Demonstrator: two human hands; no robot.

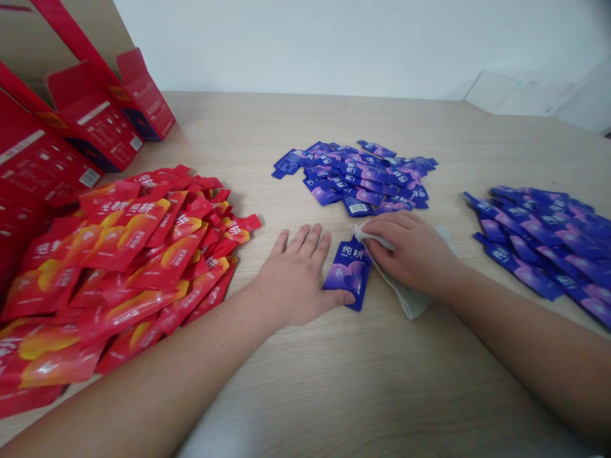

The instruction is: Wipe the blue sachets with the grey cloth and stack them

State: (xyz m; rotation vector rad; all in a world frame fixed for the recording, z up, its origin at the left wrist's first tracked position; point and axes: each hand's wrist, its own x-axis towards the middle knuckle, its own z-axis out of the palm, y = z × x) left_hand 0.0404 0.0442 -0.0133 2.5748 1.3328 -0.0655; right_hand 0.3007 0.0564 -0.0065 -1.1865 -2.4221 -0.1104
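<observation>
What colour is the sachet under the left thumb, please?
The sachet is deep blue with purple shapes (head view).

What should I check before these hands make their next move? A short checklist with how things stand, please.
1. Left hand's thumb on the single purple packet: ok.
2. Right hand gripping the white cloth: ok.
3. Cloth at the packet's top end: ok.
4. Packet apart from the purple pile behind: ok.
5. Packet apart from the red packets: ok.
6. Packet's surface clean: cannot tell.

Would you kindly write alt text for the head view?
A left hand touches a purple sachet on a table; the right hand holds white cloth at the sachet's top. Red sachets and boxes sit left, purple piles beyond and right.
</observation>
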